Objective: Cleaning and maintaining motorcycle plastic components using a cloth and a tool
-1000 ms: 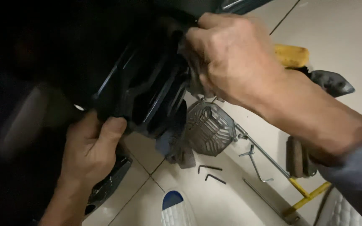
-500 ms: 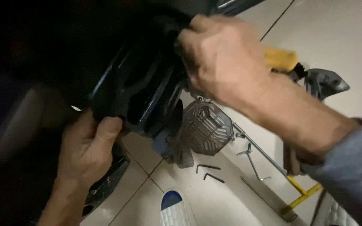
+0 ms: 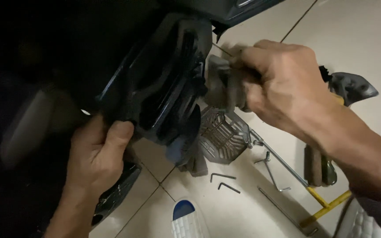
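The left hand (image 3: 95, 161) is clamped on the lower edge of a black moulded panel (image 3: 164, 88), thumb lying across its near rim and fingers hidden behind it; the panel stands tilted, its ribbed inner face turned toward the camera, rising from that grip up and to the right into the dark upper part of the frame; the right hand (image 3: 283, 86) sits just beside the panel's right edge, fingers curled together around a small grey part (image 3: 219, 86) that is blurred, so its exact shape cannot be told; that part lies between the right hand and the panel, touching or nearly touching the panel's edge; below the right hand, on the pale tiled floor (image 3: 367, 35), lies a grey slotted grille cover (image 3: 223, 134), near the panel's lower corner; two small L-shaped hex keys (image 3: 223, 180) lie just below the grille, apart from both hands; a long metal rod (image 3: 283, 161) runs diagonally toward a yellow-handled tool (image 3: 327, 205) at lower right; a white and blue slipper toe (image 3: 186, 218) shows at the bottom edge.
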